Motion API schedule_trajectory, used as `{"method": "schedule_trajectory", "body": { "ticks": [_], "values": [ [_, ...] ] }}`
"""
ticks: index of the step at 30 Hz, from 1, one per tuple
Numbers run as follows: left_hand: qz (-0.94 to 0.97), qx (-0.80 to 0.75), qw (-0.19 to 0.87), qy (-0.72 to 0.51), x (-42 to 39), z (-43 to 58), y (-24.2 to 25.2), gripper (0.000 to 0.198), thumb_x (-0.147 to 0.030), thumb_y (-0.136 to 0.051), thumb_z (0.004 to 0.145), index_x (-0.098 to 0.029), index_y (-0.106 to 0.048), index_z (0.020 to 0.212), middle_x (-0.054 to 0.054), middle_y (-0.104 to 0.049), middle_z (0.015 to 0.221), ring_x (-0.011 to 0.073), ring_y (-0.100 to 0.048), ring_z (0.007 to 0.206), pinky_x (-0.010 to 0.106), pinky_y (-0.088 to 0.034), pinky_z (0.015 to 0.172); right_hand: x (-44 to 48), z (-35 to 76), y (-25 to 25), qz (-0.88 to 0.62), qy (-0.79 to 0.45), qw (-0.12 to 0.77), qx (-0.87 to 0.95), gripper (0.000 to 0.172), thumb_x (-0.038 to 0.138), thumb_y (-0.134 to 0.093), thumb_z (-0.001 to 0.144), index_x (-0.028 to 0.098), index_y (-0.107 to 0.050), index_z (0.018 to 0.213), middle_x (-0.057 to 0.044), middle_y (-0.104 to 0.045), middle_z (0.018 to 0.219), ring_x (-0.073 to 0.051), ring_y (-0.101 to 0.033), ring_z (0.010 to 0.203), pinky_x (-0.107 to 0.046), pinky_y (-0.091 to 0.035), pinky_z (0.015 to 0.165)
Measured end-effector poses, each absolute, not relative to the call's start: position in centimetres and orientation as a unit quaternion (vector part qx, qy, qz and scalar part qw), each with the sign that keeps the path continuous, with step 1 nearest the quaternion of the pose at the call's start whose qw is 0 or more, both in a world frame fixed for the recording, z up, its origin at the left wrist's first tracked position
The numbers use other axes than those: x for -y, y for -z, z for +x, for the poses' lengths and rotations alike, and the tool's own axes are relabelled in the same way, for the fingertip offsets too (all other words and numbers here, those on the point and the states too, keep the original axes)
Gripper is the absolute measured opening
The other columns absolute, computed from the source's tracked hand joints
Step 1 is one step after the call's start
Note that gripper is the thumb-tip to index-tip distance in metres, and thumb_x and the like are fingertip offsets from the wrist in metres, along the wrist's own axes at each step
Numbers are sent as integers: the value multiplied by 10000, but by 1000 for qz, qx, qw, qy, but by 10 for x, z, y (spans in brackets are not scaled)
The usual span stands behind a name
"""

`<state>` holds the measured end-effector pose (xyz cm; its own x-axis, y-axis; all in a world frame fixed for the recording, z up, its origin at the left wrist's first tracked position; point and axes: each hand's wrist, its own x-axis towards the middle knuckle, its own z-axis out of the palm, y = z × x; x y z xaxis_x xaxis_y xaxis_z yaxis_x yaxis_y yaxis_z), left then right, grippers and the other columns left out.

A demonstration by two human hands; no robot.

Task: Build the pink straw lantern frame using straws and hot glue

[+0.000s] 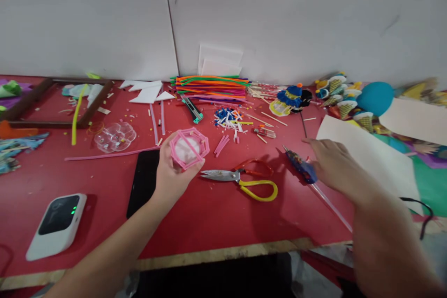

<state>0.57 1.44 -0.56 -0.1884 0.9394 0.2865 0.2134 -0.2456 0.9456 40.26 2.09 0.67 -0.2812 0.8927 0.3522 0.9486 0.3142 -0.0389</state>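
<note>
My left hand (pixel 173 174) is wrapped round a small pink many-sided frame (pixel 189 148) with a whitish base, held above the red table (pixel 206 223). A pink strip runs across the frame's opening. My right hand (pixel 331 163) is beside a blue glue gun (pixel 302 166) with a clear glue stick in its rear; the fingers look stretched out, and whether they touch it is unclear. Between my hands lie scissors (pixel 240 178) with one red and one yellow handle. Short pink pieces (pixel 221 145) lie just behind them.
A black phone (pixel 142 181) and a white device (pixel 57 226) lie at left. Farther back are a cutter (pixel 193 110), coloured pipe cleaners (pixel 211 88), a plastic palette (pixel 116 138) and a brown frame (pixel 84 121). White paper (pixel 370 163) and craft figures (pixel 344 98) are at right.
</note>
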Motion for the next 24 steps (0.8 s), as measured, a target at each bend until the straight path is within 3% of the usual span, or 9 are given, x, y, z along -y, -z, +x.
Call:
{"method": "schedule_trajectory", "body": {
  "ticks": [2, 4, 7, 12, 18, 24],
  "values": [
    [549, -524, 326, -563, -15, 6, 6, 724, -298, -848, 697, -259, -485, 1322, 101, -587, 1351, 273, -639, 1210, 452, -559, 1019, -27, 351, -21, -556, 55, 170, 812, 284, 139, -565, 845, 180, -664, 1108, -153, -706, 1017, -302, -672, 929, -458, -516, 828],
    [550, -521, 336, -559, -15, 6, 6, 735, -306, -845, 700, -259, -472, 1331, 103, -595, 1340, 275, -645, 1200, 456, -560, 1011, -38, 298, -30, -501, -11, 153, 852, 225, 152, -502, 926, 189, -680, 1058, -107, -716, 1006, -252, -674, 933, -409, -530, 845],
    [558, -520, 337, -552, -14, 7, 5, 730, -308, -840, 696, -243, -474, 1324, 106, -610, 1311, 276, -648, 1189, 461, -550, 1016, -58, 242, -32, -419, -61, 82, 902, 277, 47, -509, 880, 167, -710, 1029, -105, -718, 1048, -236, -657, 1002, -379, -509, 927],
    [549, -538, 341, -541, -14, 8, 0, 683, -311, -837, 679, -225, -505, 1269, 95, -634, 1251, 276, -654, 1162, 461, -540, 1022, -90, 222, -19, -398, -73, 43, 913, 342, 15, -526, 868, 144, -723, 1115, -121, -695, 1119, -236, -632, 1071, -354, -486, 959],
    [560, -522, 339, -547, -11, 9, -5, 657, -269, -849, 670, -260, -522, 1239, 74, -647, 1233, 259, -686, 1096, 405, -602, 940, -102, 224, -9, -378, -84, 39, 921, 251, 50, -557, 867, 153, -740, 1004, -102, -716, 1051, -228, -635, 1018, -365, -470, 953],
    [584, -524, 303, -541, -9, 8, -8, 629, -255, -847, 684, -279, -540, 1232, 68, -630, 1264, 275, -667, 1141, 434, -594, 976, -105, 224, -13, -383, -88, 38, 919, 180, 75, -632, 812, 148, -713, 955, -109, -712, 956, -241, -629, 963, -371, -465, 903]
  ]
}}
